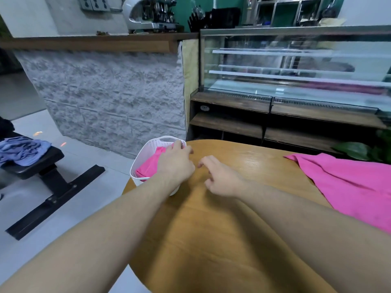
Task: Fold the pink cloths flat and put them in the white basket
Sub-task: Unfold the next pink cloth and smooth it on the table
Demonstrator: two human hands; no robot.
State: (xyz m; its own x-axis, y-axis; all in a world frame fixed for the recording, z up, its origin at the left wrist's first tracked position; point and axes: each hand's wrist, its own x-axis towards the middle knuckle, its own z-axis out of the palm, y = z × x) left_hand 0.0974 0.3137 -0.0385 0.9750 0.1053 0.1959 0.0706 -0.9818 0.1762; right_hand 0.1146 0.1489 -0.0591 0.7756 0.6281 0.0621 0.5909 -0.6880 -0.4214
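Currently one folded pink cloth (150,163) sits inside the white basket (141,154), which stands at the far left edge of the round wooden table (211,240). Left hand (176,163) is over the basket's right side, palm down, fingers fairly straight and reaching across the far rim; fingertips lie at the rim and the cloth, can't tell if they press on either. It covers much of the basket's right half. Right hand (220,178) hovers just right of it above bare tabletop, fingers loosely curled and slightly apart, holding nothing. The two hands are near each other, not touching.

Second pink cloth (349,187) lies spread out, unfolded, on the right side of the table, well apart from the basket, running off the right edge of view.

Around: black bench (42,166) on the floor to the left with a crumpled blue cloth (23,151) on it. Beyond the table, a white textured counter front (114,96) and to its right a glass display case (296,66) over wooden shelves. Green leaves (364,149) at far right, behind the spread cloth.
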